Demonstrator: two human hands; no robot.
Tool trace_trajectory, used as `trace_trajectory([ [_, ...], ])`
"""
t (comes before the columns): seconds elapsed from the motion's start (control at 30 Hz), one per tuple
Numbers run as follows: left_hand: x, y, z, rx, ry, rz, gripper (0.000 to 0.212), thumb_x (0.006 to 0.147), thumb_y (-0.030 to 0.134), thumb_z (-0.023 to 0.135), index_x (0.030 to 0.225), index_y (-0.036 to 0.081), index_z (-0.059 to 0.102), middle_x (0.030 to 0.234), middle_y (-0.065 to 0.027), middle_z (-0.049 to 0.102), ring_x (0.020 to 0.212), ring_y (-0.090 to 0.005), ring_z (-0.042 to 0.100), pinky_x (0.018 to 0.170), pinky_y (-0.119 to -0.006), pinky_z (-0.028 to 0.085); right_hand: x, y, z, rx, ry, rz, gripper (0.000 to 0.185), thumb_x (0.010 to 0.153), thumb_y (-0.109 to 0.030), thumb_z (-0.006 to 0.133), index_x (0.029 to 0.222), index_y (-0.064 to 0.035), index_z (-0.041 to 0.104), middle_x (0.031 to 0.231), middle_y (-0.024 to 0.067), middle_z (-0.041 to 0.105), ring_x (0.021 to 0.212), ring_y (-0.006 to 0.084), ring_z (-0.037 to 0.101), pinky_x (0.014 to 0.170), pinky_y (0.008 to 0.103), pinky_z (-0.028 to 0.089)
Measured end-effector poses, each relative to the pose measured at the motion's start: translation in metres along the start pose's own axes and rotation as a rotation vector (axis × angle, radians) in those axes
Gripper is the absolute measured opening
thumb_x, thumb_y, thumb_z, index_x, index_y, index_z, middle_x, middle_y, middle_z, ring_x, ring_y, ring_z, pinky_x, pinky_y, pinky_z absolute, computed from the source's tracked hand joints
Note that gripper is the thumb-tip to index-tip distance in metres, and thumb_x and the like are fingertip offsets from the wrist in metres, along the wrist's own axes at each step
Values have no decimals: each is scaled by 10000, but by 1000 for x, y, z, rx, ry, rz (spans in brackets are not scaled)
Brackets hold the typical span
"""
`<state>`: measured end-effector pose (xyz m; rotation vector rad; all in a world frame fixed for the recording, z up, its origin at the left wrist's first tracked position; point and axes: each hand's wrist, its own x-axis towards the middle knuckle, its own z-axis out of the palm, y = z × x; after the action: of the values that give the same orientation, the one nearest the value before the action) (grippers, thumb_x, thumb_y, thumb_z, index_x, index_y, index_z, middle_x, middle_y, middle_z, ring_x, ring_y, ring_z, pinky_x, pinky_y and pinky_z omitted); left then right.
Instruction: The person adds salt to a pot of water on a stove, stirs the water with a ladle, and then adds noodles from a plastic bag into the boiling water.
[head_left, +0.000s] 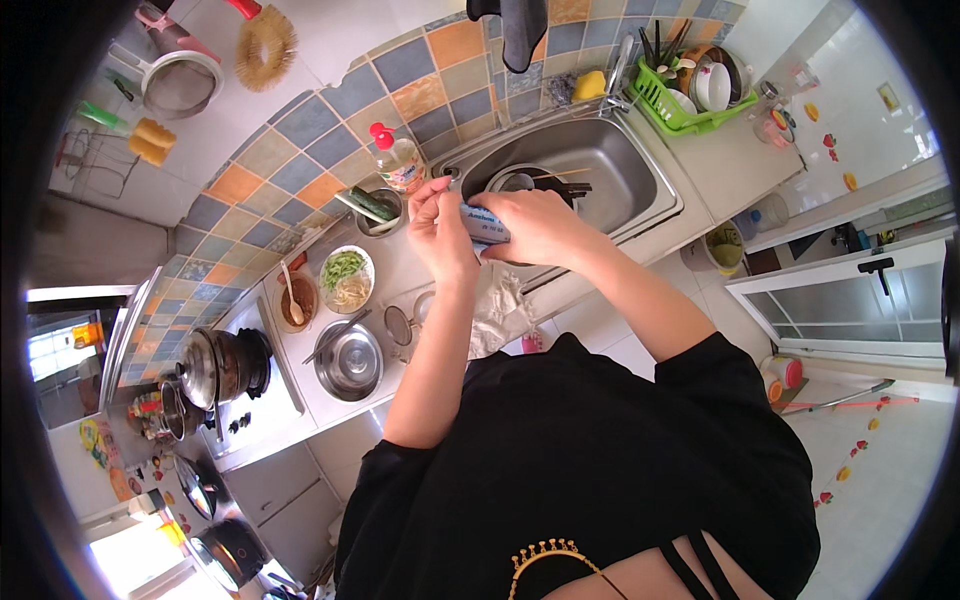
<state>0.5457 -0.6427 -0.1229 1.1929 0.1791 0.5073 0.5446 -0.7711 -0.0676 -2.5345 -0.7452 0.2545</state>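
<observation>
My right hand (544, 223) is wrapped around a small blue-and-white packet (486, 223) that bears printed writing. It holds the packet above the counter edge beside the sink (622, 165). My left hand (441, 236) is at the packet's left end, thumb raised and fingers curled. Whether those fingers pinch a corner of it is hidden. Below the hands, a crumpled pale cloth (499, 307) lies on the counter. In the sink sits a round pan (517, 174) with utensils and chopsticks in it.
Left along the counter stand a red-capped bottle (401, 161), a container with cucumber (371, 206), a plate of shredded vegetables (346, 279), a bowl of brown sauce (297, 304) and a steel bowl (349, 361). A lidded pot (214, 367) occupies the stove. A green dish rack (675, 109) stands right.
</observation>
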Motion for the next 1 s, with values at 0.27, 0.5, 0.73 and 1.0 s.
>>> trace_trajectory([
  [0.27,5,36,-14,4,-338,-341,210,876,177,531,1045,52,526,989,-52,606,897,-103,514,802,-273,401,-3,26,0,376,8,-14,384,626,-260,752,856,12,608,768,147,639,713,258,621,669,320,469],
  [0.5,2,39,-30,280,-568,-255,263,827,236,635,964,16,592,846,-45,611,753,-67,537,665,-195,428,2,23,3,502,-102,-24,364,610,-196,768,860,17,611,754,126,639,672,195,607,660,294,465],
  [0.73,-35,14,-79,408,-492,-357,237,791,200,676,871,-18,629,770,-27,623,691,-64,550,621,-208,448,-5,13,49,300,-236,-41,440,557,-319,757,834,-5,624,740,184,619,715,337,608,652,381,471],
  [1.0,-103,0,-170,632,-257,-356,175,758,173,684,823,13,657,731,-75,624,673,-124,564,624,-259,438,-11,10,143,889,-505,-102,453,756,-341,679,1055,-26,553,907,126,631,833,231,614,712,324,479],
])
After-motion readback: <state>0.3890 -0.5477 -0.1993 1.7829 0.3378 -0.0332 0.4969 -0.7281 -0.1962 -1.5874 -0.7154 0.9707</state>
